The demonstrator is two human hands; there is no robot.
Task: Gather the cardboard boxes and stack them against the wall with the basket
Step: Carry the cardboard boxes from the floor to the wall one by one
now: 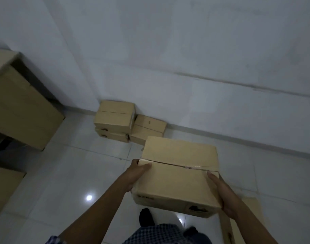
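A checked garment (161, 233) and two dark shoes (146, 217) fill the bottom edge as a person carries a taped cardboard box (178, 173) above the pale tiled floor (62, 173). The left hand (135, 175) clasps the box's left side, thumb laid over the top edge near the tape seam, fingers curled beneath out of sight. The right hand (221, 192) presses flat along the right side with fingers held straight (their tips reach the seam). Both palms squeeze the box between them.

Just beyond the carried box, against the white wall (168, 67), stands a small stack of boxes (114, 120): one on top of another at the left, with a lower box (149, 128) touching them on the right. Well left of the carried box stands a large carton (19, 103), and another carton (4, 189) shows at the left edge nearer the camera. A flat piece of cardboard (238, 224) lies on the floor below and to the right of the carried box, partly hidden by the right forearm.
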